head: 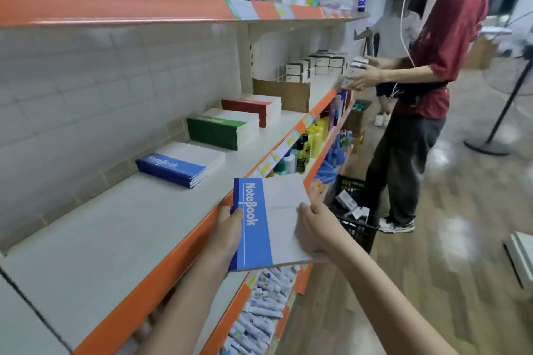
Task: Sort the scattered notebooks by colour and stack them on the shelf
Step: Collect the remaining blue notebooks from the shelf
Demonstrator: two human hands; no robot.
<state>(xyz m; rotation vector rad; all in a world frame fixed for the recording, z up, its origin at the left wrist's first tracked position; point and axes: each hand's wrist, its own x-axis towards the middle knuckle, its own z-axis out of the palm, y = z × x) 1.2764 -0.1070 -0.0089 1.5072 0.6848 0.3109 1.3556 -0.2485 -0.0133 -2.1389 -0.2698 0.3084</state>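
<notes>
A blue-and-white notebook (271,222) marked "NoteBook" is held in front of the shelf's orange edge. My left hand (227,228) grips its blue spine side, and my right hand (315,228) grips its white right side. On the white shelf (121,228) lie three sorted stacks: blue notebooks (176,166) nearest, green notebooks (222,127) behind them, red notebooks (253,108) farthest. The held notebook hovers to the right of the blue stack, off the shelf.
A cardboard box (284,94) and small white boxes stand farther along the shelf. Another person (424,89) in a red shirt handles boxes ahead on the right, beside a black crate (356,210). Lower shelves hold bottles and tubes. A stand pole (504,112) is at right.
</notes>
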